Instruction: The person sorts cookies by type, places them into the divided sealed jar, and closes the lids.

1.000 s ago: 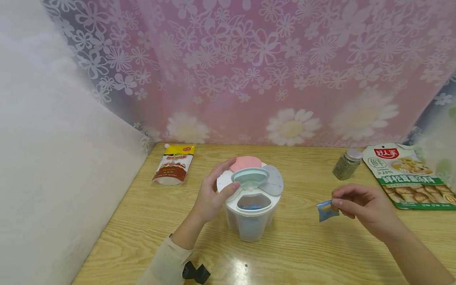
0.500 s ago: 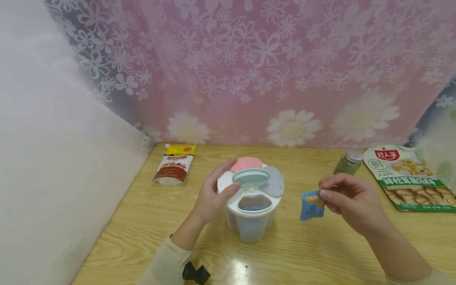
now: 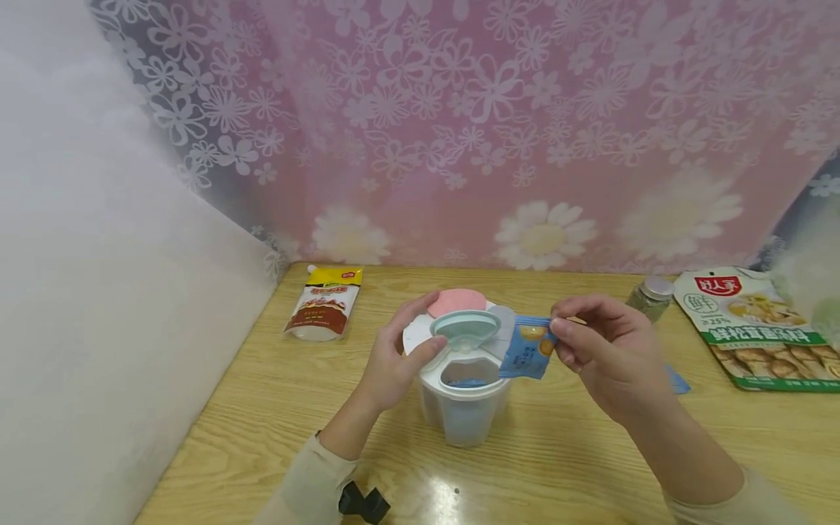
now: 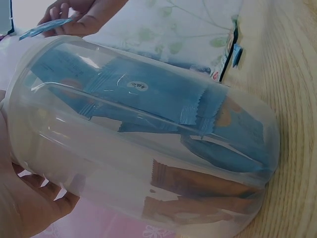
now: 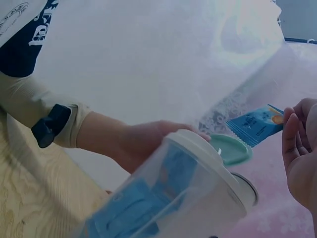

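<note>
A clear plastic storage container (image 3: pixel 464 423) stands upright on the wooden table, its white lid fitted with coloured flaps. The mint-green flap (image 3: pixel 466 329) is raised, leaving the front opening uncovered. My left hand (image 3: pixel 387 364) holds the container, thumb on top of the lid and fingers around the far left side. Through the wall, the left wrist view shows several blue packets (image 4: pixel 143 94) and brown packets (image 4: pixel 203 183) in separate sections. My right hand (image 3: pixel 607 357) pinches a small blue snack packet (image 3: pixel 525 351) by one end, above the lid's right edge, beside the opening.
Another blue packet (image 3: pixel 677 380) lies on the table, partly behind the right wrist. A glass jar (image 3: pixel 652 297) of dried herbs and a large mushroom soup-mix bag (image 3: pixel 755 332) are at the back right. A spouted pouch (image 3: pixel 324 305) lies at the back left.
My right hand has carried the blue snack packet leftward from the table's right side to the container lid, bringing the other packet into view. The left hand keeps its hold.
</note>
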`<state>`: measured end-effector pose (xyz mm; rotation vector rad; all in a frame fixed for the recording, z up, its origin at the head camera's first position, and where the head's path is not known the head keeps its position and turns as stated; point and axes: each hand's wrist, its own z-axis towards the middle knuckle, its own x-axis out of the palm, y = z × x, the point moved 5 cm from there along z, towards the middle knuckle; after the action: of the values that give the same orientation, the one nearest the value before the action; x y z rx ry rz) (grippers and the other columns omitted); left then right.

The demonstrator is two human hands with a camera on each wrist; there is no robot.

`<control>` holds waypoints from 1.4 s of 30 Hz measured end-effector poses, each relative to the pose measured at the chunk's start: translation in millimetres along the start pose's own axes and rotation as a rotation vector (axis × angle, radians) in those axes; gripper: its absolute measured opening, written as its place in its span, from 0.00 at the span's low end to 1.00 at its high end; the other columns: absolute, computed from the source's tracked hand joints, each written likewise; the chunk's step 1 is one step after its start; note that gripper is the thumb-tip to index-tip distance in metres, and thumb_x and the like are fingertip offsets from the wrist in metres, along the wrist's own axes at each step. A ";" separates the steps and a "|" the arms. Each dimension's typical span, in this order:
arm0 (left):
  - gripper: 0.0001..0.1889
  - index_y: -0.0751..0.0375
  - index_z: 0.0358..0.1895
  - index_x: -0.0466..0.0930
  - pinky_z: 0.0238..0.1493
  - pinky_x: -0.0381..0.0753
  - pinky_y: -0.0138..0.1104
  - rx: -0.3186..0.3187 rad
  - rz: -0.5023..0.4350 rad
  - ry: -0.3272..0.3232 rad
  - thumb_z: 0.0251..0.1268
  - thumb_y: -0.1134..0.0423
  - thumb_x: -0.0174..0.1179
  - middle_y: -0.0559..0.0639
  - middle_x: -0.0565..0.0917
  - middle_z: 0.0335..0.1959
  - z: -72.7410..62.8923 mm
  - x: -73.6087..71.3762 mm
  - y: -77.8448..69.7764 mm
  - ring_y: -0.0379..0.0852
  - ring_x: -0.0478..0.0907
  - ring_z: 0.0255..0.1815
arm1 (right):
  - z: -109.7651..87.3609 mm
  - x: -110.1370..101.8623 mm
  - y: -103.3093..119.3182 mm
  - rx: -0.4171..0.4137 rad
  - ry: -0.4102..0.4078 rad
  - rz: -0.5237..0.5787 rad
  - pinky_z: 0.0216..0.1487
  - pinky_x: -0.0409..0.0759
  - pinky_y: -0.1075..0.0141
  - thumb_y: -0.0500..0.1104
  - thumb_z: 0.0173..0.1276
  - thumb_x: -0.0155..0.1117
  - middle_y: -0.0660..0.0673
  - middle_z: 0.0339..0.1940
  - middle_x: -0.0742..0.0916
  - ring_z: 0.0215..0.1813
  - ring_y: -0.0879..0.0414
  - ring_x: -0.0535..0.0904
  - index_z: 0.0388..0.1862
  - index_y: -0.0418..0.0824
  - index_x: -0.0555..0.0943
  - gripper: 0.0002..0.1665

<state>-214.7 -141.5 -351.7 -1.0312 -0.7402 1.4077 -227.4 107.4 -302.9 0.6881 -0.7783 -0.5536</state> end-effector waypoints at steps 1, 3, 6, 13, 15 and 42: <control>0.31 0.56 0.73 0.68 0.62 0.76 0.31 -0.003 0.001 -0.001 0.67 0.59 0.60 0.53 0.70 0.72 0.0 -0.8 0.2 0.53 0.71 0.68 | 3.0 5.2 -1.7 0.010 -0.008 -0.024 0.26 0.72 0.69 0.17 0.68 0.47 0.44 0.42 0.87 0.28 0.58 0.77 0.44 0.33 0.85 0.22; 0.31 0.57 0.73 0.68 0.61 0.76 0.30 -0.005 -0.007 -0.004 0.67 0.58 0.61 0.54 0.69 0.72 0.1 -2.0 0.7 0.54 0.72 0.67 | 8.9 15.7 -5.6 0.028 -0.009 -0.079 0.25 0.73 0.68 0.19 0.68 0.50 0.46 0.39 0.87 0.27 0.58 0.76 0.43 0.35 0.85 0.20; 0.31 0.58 0.73 0.68 0.60 0.77 0.30 -0.001 -0.016 -0.006 0.67 0.57 0.61 0.55 0.70 0.71 0.6 -1.3 1.7 0.53 0.73 0.64 | 13.4 26.9 -14.0 0.080 0.021 -0.148 0.26 0.75 0.69 0.21 0.68 0.53 0.48 0.37 0.86 0.27 0.60 0.78 0.42 0.38 0.85 0.18; 0.31 0.58 0.73 0.68 0.60 0.77 0.31 0.018 -0.014 0.009 0.68 0.56 0.61 0.56 0.70 0.72 -0.2 1.5 1.4 0.53 0.73 0.65 | 4.8 35.2 -27.8 0.108 0.165 -0.436 0.28 0.81 0.66 0.24 0.66 0.61 0.50 0.34 0.87 0.27 0.57 0.80 0.43 0.36 0.83 0.12; 0.31 0.57 0.73 0.67 0.61 0.76 0.31 0.019 -0.009 0.013 0.68 0.56 0.61 0.55 0.69 0.72 -0.3 1.4 0.8 0.53 0.72 0.66 | 2.6 36.6 -26.8 0.087 0.193 -0.510 0.28 0.82 0.64 0.24 0.65 0.62 0.50 0.33 0.87 0.26 0.56 0.81 0.44 0.34 0.82 0.11; 0.31 0.58 0.73 0.67 0.57 0.79 0.31 0.048 -0.017 0.014 0.68 0.56 0.61 0.56 0.69 0.72 -0.8 1.3 -1.0 0.50 0.74 0.62 | -5.7 -6.3 -9.3 0.097 0.131 -0.478 0.24 0.74 0.63 0.20 0.65 0.57 0.50 0.39 0.85 0.24 0.55 0.75 0.45 0.35 0.81 0.16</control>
<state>-213.5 -140.2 -351.4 -0.9949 -0.7004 1.3960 -228.5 107.5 -315.5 1.0002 -0.5186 -0.8974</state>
